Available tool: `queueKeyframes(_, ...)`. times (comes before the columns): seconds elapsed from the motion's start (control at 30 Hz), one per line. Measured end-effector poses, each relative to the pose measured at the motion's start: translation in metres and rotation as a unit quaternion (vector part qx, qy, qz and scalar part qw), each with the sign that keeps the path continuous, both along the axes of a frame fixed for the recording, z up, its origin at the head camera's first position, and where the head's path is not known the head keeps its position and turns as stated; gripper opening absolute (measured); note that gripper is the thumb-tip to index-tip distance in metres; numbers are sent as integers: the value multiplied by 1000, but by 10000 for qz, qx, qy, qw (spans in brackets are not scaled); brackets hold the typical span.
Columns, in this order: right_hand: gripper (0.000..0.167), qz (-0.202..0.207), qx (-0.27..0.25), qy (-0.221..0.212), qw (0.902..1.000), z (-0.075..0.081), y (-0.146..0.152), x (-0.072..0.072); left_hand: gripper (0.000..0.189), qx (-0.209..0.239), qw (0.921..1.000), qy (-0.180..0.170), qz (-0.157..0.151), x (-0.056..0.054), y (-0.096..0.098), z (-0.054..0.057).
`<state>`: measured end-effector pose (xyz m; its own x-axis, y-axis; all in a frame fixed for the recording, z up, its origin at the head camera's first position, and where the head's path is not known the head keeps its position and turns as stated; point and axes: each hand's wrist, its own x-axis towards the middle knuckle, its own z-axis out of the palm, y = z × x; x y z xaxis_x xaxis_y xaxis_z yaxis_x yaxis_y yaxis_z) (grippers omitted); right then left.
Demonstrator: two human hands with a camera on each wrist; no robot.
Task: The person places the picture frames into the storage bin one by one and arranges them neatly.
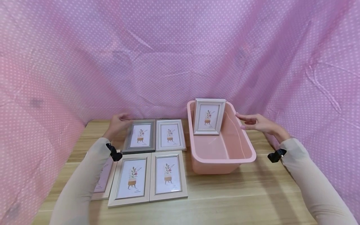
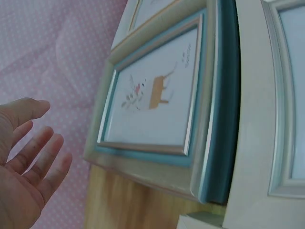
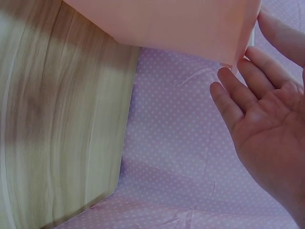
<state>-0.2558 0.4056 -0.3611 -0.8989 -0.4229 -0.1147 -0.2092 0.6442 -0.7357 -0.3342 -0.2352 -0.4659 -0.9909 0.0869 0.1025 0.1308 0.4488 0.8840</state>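
In the head view my left hand (image 1: 118,124) is at the far left corner of a grey picture frame (image 1: 153,137), its fingers loosely bent. The left wrist view shows that hand's palm and fingers spread apart, with nothing in them. My right hand (image 1: 257,122) is at the right rim of a pink plastic bin (image 1: 222,161), fingertips right at the edge and fingers nearly straight. A white picture frame (image 1: 197,125) leans upright inside the bin at its far end, with another pale edge showing behind its top.
Beside the grey frame lies a white frame (image 1: 158,134). Two cream frames (image 1: 182,184) lie in front, and a frame with a pinkish picture (image 1: 104,176) is partly hidden by my left sleeve. A pink dotted cloth (image 1: 168,62) hangs behind the wooden table (image 1: 219,200).
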Motion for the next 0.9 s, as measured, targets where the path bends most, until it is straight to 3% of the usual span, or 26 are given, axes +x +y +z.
queueKeyframes(0.17,64,-41,118,209,9997,3,-2,3,53,192,9993,-302,54,0,-8,-10)
queueKeyframes(0.47,63,-142,278,491,9983,7,-9,4,49,123,9972,-730,141,7,-12,-15)
queueKeyframes(0.67,63,-265,459,939,9942,10,-13,5,53,310,9944,-1003,153,3,-14,-22)
queueKeyframes(0.9,63,-383,552,1004,9927,13,-14,5,55,369,9880,-1494,119,1,-11,-25)
